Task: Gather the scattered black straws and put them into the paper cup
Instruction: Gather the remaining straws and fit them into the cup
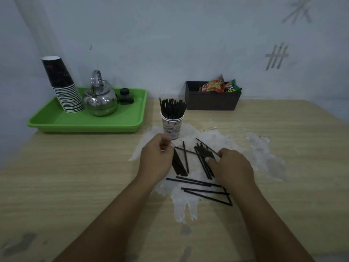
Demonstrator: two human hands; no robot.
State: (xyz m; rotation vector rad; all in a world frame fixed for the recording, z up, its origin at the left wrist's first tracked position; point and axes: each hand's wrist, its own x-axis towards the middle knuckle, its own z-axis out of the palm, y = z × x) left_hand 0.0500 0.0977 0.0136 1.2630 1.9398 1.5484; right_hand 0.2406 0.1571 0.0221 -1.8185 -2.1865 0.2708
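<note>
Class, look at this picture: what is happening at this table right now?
A person is gathering black straws off a wooden table. The right hand grips a bunch of loose straws. The left hand is curled beside another small pile; what it holds is unclear. More straws lie nearer the person. The paper cup behind the hands already holds many straws.

Pale blue-grey wall (170, 44) behind, with dark tally-like scratch marks (276, 57) at right. Light wood-grain table (75, 176), its surface worn white in patches (264, 154) near the middle. Dim, flat lighting.
</note>
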